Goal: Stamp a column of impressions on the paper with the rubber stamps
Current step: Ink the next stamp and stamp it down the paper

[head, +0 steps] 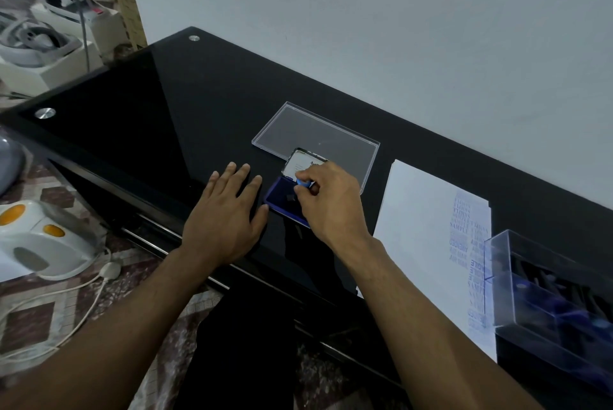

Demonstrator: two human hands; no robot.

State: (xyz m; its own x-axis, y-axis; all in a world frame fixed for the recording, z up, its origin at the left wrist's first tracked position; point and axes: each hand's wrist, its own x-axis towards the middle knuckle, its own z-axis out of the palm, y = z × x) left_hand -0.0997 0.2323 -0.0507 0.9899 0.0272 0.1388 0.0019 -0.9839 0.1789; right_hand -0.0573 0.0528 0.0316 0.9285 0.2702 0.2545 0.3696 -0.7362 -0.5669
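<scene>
Paper (421,230), "SAMPLE" stamped in blue

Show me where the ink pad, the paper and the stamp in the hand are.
ink pad (282,199): head view, on its dark blue inking surface.
paper (418,210): head view, on its blank white part.
stamp (303,182): head view, on its blue handle between the right hand's fingers.

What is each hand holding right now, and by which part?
The right hand pinches a small blue-handled rubber stamp by its handle, over the ink pad. The left hand holds nothing; it rests flat on the table.
</scene>
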